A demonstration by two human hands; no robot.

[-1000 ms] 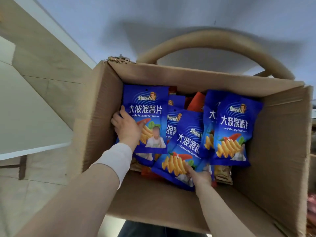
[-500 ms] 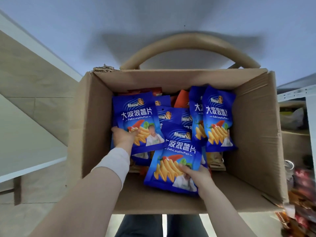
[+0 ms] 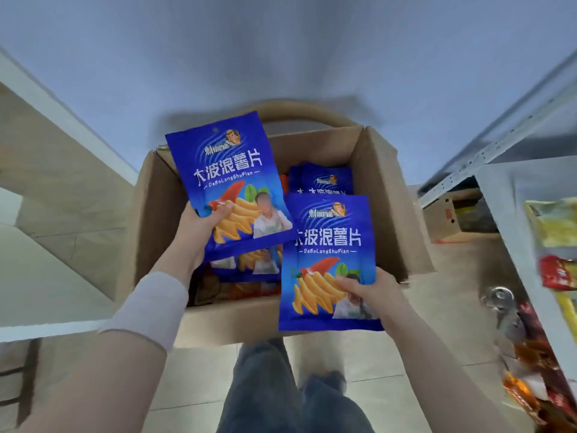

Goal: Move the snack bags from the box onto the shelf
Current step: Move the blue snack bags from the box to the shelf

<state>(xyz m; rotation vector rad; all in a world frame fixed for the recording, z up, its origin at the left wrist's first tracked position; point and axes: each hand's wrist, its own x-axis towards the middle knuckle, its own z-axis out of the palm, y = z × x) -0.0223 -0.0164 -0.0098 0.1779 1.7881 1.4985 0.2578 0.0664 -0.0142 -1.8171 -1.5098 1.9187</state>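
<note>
Below, the open cardboard box stands just left of the white metal shelf, which carries red and yellow packets. Two blue snack bags are held above the box, the left bag overlapping the top left corner of the right bag. More blue bags lie inside the box. The left grip clamps its bag's lower left edge, thumb on the front. The right grip pinches its bag's lower right corner the same way.
</note>
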